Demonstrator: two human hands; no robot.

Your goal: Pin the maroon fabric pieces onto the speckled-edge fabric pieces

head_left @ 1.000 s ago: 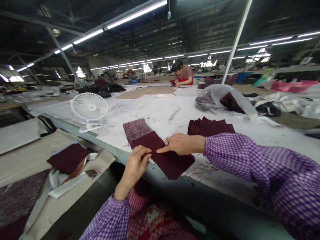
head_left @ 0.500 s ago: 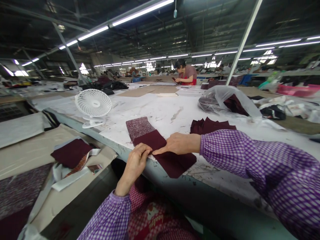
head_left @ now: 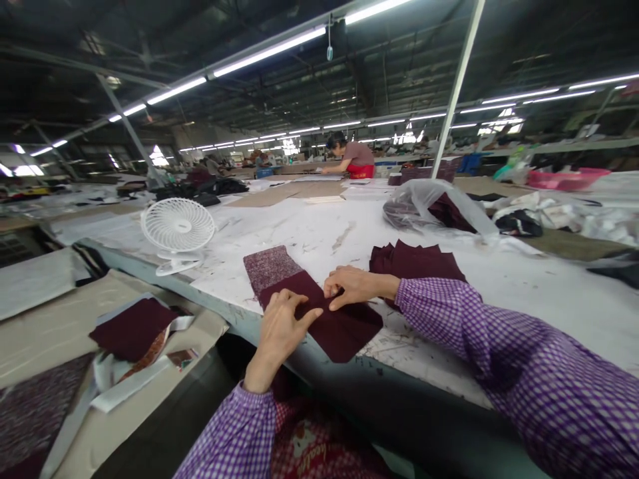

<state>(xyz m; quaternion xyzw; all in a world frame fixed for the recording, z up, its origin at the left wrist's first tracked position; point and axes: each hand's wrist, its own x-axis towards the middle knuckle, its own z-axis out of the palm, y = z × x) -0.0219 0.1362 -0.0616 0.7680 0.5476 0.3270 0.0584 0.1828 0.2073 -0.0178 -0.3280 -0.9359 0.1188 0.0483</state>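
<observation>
A maroon fabric piece (head_left: 344, 339) lies across the near table edge, with a speckled maroon-and-white section (head_left: 275, 265) at its far left end. My left hand (head_left: 283, 327) rests over its near edge, thumb and fingers apart in a loose curve. From the right, my right hand (head_left: 355, 286) reaches onto the same cloth. Its fingers are bent, their tips touching the fabric, and a small gap shows between them and the thumb. Just beyond my right wrist sits a fanned pile of maroon fabric pieces (head_left: 417, 261).
A small white fan (head_left: 178, 226) stands left on the white-topped table (head_left: 309, 223). A clear plastic bag (head_left: 399, 206) with maroon cloth lies at right. Lower left, fabric scraps (head_left: 134, 329) lie on a beige surface. Across the table, a person (head_left: 357, 156) bends forward.
My left hand has loosened its pinch on the fabric edge, thumb now apart. The right hand's pointing finger has drawn back and bent. The view has shifted slightly to the right.
</observation>
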